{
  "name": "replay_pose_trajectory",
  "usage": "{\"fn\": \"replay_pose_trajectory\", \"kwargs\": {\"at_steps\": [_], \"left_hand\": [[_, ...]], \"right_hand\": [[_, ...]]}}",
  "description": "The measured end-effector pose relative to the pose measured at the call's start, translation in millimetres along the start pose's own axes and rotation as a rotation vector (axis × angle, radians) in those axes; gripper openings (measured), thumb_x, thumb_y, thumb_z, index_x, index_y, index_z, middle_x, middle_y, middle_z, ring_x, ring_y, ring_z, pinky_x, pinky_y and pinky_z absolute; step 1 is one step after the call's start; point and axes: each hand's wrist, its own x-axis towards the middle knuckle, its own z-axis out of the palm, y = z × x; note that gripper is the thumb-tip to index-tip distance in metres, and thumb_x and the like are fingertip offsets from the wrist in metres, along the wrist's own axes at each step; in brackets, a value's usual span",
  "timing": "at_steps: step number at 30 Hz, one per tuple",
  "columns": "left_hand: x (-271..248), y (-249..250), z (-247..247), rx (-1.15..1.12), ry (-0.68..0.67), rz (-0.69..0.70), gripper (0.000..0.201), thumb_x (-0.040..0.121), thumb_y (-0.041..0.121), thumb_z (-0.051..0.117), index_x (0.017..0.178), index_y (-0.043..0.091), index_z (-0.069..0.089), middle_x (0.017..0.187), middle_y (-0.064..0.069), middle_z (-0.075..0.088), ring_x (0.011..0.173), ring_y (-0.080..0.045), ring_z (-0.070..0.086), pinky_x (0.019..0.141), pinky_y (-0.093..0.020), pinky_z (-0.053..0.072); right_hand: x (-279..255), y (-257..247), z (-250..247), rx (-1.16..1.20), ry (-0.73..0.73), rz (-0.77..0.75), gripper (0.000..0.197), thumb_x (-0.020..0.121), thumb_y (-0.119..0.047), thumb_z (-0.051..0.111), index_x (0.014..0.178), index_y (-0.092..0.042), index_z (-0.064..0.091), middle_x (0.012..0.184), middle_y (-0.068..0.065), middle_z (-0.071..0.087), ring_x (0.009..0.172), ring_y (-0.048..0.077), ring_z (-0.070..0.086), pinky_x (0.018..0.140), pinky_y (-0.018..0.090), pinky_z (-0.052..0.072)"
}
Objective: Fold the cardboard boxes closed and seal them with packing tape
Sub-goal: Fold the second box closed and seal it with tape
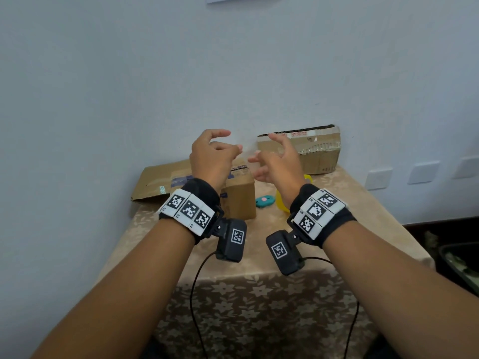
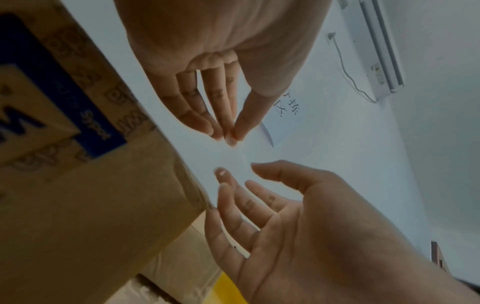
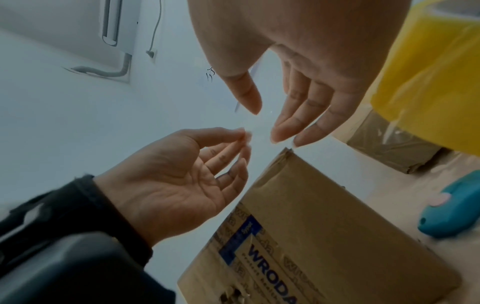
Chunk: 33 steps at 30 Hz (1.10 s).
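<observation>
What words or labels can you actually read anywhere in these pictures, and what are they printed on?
"WRODA": blue print on the small cardboard box; cut off, and the finer line beneath is unreadable.
Handwritten characters on the paper note on the wall: too blurred.
Red marks on the far box: too small.

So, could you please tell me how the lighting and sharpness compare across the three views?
Head view: bright and even, the box and both hands crisp, the wall bowed by the wide lens. Left wrist view: dim and soft, the left hand slightly smeared. Right wrist view: also dark, the right hand soft, the yellow tape roll blurred.
</observation>
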Motion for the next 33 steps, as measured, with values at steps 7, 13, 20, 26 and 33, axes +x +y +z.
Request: {"fn": "replay_pose_trajectory", "kwargs": {"at_steps": [7, 13, 20, 26, 33], "left_hand": [[0, 2, 1, -0.185, 0.008, -0.168, 0.021, 0.084, 0.005, 0.078, 0.104, 0.011, 0.073, 0.087, -0.012, 0.078, 0.078, -0.021, 0.077, 0.061, -0.026, 0.058], [-1, -1, 4, -0.112, 0.029, -0.182, 0.022, 0.083, 0.004, 0.079, 0.102, 0.011, 0.070, 0.080, -0.013, 0.077, 0.072, -0.021, 0.077, 0.065, -0.035, 0.064], [1, -6, 10, 0.121, 0.029, -0.076, 0.020, 0.080, 0.010, 0.079, 0.096, 0.020, 0.073, 0.072, -0.004, 0.075, 0.064, -0.015, 0.075, 0.067, -0.038, 0.065], [5, -5, 6, 0.328, 0.046, 0.036, 0.029, 0.082, 0.011, 0.064, 0.102, 0.028, 0.075, 0.067, 0.005, 0.069, 0.064, -0.014, 0.069, 0.070, -0.036, 0.061], [9, -4, 3, 0.022, 0.046, -0.138, 0.038, 0.082, 0.012, 0.080, 0.117, 0.021, 0.068, 0.081, -0.003, 0.078, 0.066, -0.011, 0.074, 0.047, -0.021, 0.048]], "right_hand": [[7, 2, 2, 0.112, 0.080, 0.095, 0.060, 0.087, -0.006, 0.077, 0.137, -0.024, 0.049, 0.103, 0.016, 0.075, 0.078, 0.019, 0.070, 0.066, 0.031, 0.055], [12, 0, 4, 0.118, 0.124, 0.155, 0.054, 0.087, 0.004, 0.066, 0.133, -0.022, 0.055, 0.106, 0.017, 0.074, 0.081, 0.021, 0.069, 0.079, 0.037, 0.063], [19, 1, 6, -0.023, 0.168, 0.139, 0.049, 0.084, 0.006, 0.053, 0.123, -0.023, 0.059, 0.088, 0.012, 0.070, 0.080, 0.023, 0.069, 0.071, 0.041, 0.065], [27, 5, 1, -0.104, 0.157, 0.137, 0.042, 0.087, 0.007, 0.040, 0.102, -0.026, 0.059, 0.108, 0.018, 0.062, 0.075, 0.024, 0.063, 0.057, 0.033, 0.062], [27, 0, 6, -0.086, -0.031, 0.195, 0.037, 0.101, -0.043, 0.058, 0.130, -0.020, 0.053, 0.099, 0.006, 0.071, 0.080, 0.017, 0.067, 0.070, 0.035, 0.054]]}}
